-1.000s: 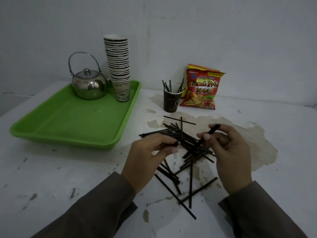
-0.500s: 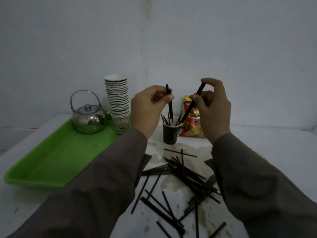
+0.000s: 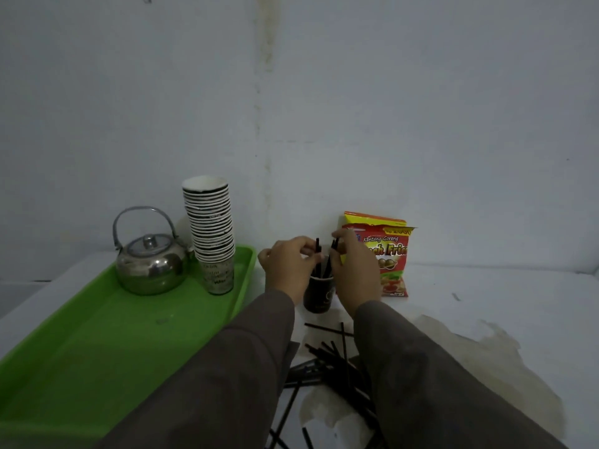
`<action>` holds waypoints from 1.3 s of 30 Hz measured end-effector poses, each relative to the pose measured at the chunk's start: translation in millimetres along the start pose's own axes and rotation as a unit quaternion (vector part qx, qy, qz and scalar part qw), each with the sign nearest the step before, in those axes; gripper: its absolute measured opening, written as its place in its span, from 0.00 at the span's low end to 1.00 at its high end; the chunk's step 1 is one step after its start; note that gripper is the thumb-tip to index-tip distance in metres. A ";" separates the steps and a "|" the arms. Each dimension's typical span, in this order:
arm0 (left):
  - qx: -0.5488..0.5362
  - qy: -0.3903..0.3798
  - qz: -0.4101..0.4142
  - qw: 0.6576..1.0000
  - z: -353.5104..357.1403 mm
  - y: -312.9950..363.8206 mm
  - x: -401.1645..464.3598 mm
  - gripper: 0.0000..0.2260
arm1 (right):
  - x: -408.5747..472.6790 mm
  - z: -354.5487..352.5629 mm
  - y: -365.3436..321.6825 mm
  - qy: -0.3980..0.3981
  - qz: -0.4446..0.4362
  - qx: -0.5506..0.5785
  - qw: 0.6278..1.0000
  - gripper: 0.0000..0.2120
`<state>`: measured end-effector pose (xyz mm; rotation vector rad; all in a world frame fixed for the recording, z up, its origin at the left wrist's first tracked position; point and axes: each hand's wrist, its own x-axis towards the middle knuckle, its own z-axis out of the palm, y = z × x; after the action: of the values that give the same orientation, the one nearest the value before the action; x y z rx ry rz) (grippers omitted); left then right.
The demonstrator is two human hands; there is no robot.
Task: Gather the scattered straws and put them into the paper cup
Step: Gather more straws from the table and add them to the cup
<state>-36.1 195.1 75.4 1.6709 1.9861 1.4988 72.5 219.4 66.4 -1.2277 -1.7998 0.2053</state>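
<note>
The paper cup [image 3: 318,294] is dark, with a pale rim, and stands upright on the bench, with several thin black straws poking out of its mouth. One straw [image 3: 318,248] stands nearly upright above the rim, and a second straw [image 3: 333,245] leans beside it (their lower ends are hidden, so I cannot tell how deep they sit). Nearer to me, the scattered straws [image 3: 327,361] lie flat in a loose, criss-crossed heap, all black and slender, with a few strays [image 3: 288,406] lying apart at the near edge.
</note>
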 end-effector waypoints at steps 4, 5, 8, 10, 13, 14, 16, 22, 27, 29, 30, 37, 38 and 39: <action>0.051 0.003 0.020 0.998 5.4 -8.0 -1.0 0.11 | -0.8 0.8 2.9 -0.042 -0.038 -0.063 0.996 0.11; 0.059 -0.002 0.028 0.998 4.8 -7.4 -0.4 0.14 | 0.1 -1.4 1.7 -0.045 -0.041 -0.064 0.996 0.12; 0.080 -0.029 0.068 0.994 -4.5 2.9 1.9 0.18 | 4.6 -15.9 -7.0 -0.028 -0.049 -0.058 0.997 0.13; 0.076 -0.024 0.102 0.992 -18.6 15.9 -0.9 0.18 | 5.1 -31.1 -14.5 -0.003 -0.046 -0.032 0.998 0.11; 0.024 -0.013 0.143 0.989 -44.6 30.3 -24.0 0.14 | -11.6 -57.9 -21.1 0.030 -0.047 0.025 0.998 0.09; 0.002 -0.028 0.150 0.988 -52.5 31.6 -37.1 0.13 | -22.5 -66.8 -20.9 0.030 -0.046 0.040 0.998 0.08; -0.014 -0.082 0.164 0.983 -64.8 29.3 -69.7 0.12 | -52.1 -83.5 -16.9 0.003 -0.043 0.062 0.997 0.06; 0.026 -0.215 0.168 0.962 -75.0 6.7 -160.7 0.09 | -145.4 -118.3 8.0 -0.234 -0.063 -0.035 0.969 0.08; 0.048 -0.252 0.198 0.946 -82.5 -9.7 -195.3 0.08 | -182.1 -145.6 11.9 -0.352 -0.123 -0.008 0.928 0.08; 0.067 -0.263 0.213 0.938 -83.6 -10.7 -198.2 0.08 | -188.7 -151.8 12.4 -0.391 -0.134 0.006 0.911 0.06; 0.074 -0.266 0.221 0.935 -83.5 -9.9 -198.4 0.07 | -190.4 -153.9 11.4 -0.413 -0.139 0.010 0.900 0.06; 0.098 -0.333 0.272 0.898 -81.2 -1.0 -206.3 0.07 | -197.5 -152.6 3.6 -0.469 -0.196 -0.021 0.861 0.06; 0.113 -0.342 0.279 0.890 -80.5 -0.8 -206.9 0.07 | -198.9 -150.2 3.9 -0.471 -0.195 -0.023 0.860 0.06; 0.126 -0.352 0.284 0.883 -79.8 -0.4 -207.1 0.07 | -199.9 -148.5 3.7 -0.470 -0.194 -0.026 0.861 0.06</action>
<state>-11.3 -18.2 19.2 2.5747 1.3815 0.5408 203.1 10.5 30.7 -0.7890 -2.8652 0.6017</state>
